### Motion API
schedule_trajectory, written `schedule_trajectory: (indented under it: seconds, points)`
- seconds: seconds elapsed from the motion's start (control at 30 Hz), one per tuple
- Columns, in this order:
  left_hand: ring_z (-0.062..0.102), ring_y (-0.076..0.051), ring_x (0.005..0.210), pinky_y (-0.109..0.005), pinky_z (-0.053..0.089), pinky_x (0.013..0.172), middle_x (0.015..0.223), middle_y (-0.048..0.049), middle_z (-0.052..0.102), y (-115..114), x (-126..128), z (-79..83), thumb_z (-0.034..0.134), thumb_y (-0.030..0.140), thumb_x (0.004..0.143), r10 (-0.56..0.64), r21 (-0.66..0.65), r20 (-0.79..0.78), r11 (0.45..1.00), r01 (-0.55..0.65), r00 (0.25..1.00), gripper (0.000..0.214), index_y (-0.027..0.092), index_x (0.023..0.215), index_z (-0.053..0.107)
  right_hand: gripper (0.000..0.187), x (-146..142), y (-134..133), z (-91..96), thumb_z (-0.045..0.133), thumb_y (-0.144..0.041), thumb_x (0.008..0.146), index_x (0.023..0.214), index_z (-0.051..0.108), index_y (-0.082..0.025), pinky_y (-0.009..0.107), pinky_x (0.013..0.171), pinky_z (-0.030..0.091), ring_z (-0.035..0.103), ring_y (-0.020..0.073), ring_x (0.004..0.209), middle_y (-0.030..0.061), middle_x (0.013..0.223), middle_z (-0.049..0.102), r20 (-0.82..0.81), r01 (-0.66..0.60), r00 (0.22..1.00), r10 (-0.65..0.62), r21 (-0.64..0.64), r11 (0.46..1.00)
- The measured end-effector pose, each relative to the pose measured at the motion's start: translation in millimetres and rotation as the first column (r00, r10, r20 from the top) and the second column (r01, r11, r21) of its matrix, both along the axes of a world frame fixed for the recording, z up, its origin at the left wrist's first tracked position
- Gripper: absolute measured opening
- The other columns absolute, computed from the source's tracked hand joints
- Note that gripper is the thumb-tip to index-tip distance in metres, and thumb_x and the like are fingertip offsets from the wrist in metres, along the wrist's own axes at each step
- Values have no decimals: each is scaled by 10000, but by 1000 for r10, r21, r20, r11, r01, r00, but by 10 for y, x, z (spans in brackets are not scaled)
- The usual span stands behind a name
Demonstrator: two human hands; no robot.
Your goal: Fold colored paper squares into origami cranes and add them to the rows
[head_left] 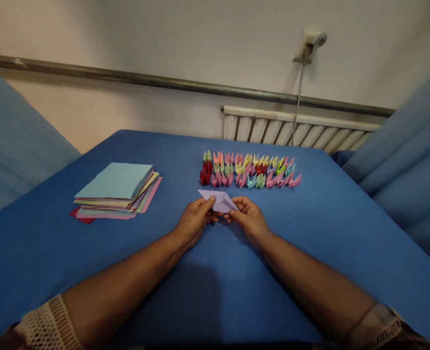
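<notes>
A partly folded sheet of lilac origami paper [220, 198] is held up just above the blue table, between both hands. My left hand [197, 218] pinches its left side, thumb on top and fingers underneath. On the right, my right hand [249, 218] grips the lower right corner, its thumb pressed on a folded flap. The fingertips under the paper are partly hidden. Just beyond it stand rows of small folded paper cranes [249, 168] in red, pink, yellow, green, blue and purple.
To the left lies a stack of coloured paper squares [116, 181], a light blue one on top. The blue-covered table [178, 150] reaches towards a wall with a metal rail [185, 85], a radiator [295, 129] and a plugged-in socket [307, 46]. Blue curtains [415, 131] hang at both sides.
</notes>
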State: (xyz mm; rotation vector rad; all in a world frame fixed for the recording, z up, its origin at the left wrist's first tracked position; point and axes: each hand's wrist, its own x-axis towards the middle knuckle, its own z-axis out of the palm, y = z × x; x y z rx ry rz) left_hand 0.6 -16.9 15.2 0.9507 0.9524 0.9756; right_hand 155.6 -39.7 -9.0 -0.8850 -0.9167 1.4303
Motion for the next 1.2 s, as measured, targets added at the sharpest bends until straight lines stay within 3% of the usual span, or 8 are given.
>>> schedule_trajectory:
  seconds: [0.2,0.33,0.47,0.6,0.8,0.97,1.2]
  points:
    - [578,-120,604,-235,423,551,727,-54,676,-4,16,-26,748,349,724,2,38,-71,999,1,997,297,106,883,686,289,3,3,-4,769,-383,675,813,613,-183,222,541,472,598,98,554,4,701,693,41,26,999,-25,-23,999]
    - [547,-108,581,-236,422,552,702,-30,654,5,6,-32,750,338,717,-53,80,-123,995,63,991,285,106,873,691,404,-6,27,-13,700,-558,716,780,608,-169,197,425,423,572,99,480,14,640,676,23,29,999,-27,-67,997]
    - [584,-134,645,-249,447,600,773,-40,686,2,10,-19,803,295,651,-107,115,-171,985,128,979,338,114,913,690,456,6,60,-19,713,-599,686,746,610,-159,183,360,384,541,93,440,-6,577,629,-36,63,997,-66,-87,994]
    - [634,-180,807,-288,477,769,878,-52,714,-8,18,-22,828,249,615,-103,134,-122,984,119,987,397,126,967,689,447,16,77,-37,738,-580,674,739,625,-152,183,365,402,528,85,446,-18,576,608,-63,59,996,-65,-95,994]
    - [613,-140,689,-239,472,637,791,-37,702,14,-9,-6,764,304,730,-51,79,-22,995,53,998,249,124,891,704,442,10,47,-45,695,-588,724,772,624,-155,216,426,450,585,113,477,1,592,634,47,-8,999,10,-27,1000]
    - [658,-175,791,-296,532,770,872,-85,727,62,-20,43,765,261,737,4,-55,180,998,6,984,246,104,918,711,387,14,31,-22,785,-448,686,919,632,-180,230,535,495,647,121,587,-9,679,674,70,-64,996,62,39,997]
    - [661,-153,753,-251,548,690,863,-67,728,55,-14,55,761,238,749,31,-58,191,998,-21,981,209,108,906,714,325,30,11,-24,746,-426,740,936,642,-189,254,577,500,659,127,629,12,770,695,95,-112,990,104,82,990]
